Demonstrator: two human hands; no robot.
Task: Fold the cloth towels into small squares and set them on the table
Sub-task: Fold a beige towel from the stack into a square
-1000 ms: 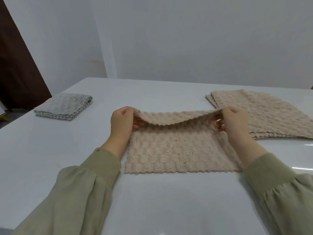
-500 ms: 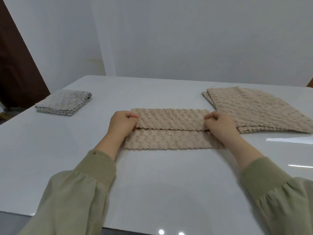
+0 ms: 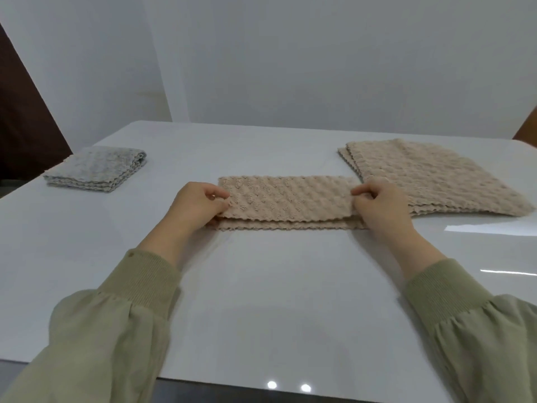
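The white table [image 3: 261,286] carries three lots of cloth: an unfolded beige stack [image 3: 430,175] far right, a folded grey towel [image 3: 96,170] far left, and the beige towel [image 3: 284,202] in the middle, in front of the person. A second ago that towel lay open as a wide sheet with its far edge lifted; now that edge has been brought over toward the person and the towel lies as a long narrow band, top layer stopping just short of the near edge below it. I'd judge the first fold is all but done, with the crosswise folds into a square yet to come. The left hand [image 3: 197,205] pinches the band's left end, thumb on top, fingers curled under the upper layer. The right hand [image 3: 377,205] grips the right end the same way, fingers closed narrowly on the cloth. Both ends sit inside the fingers; the middle rests flat on the table between them.
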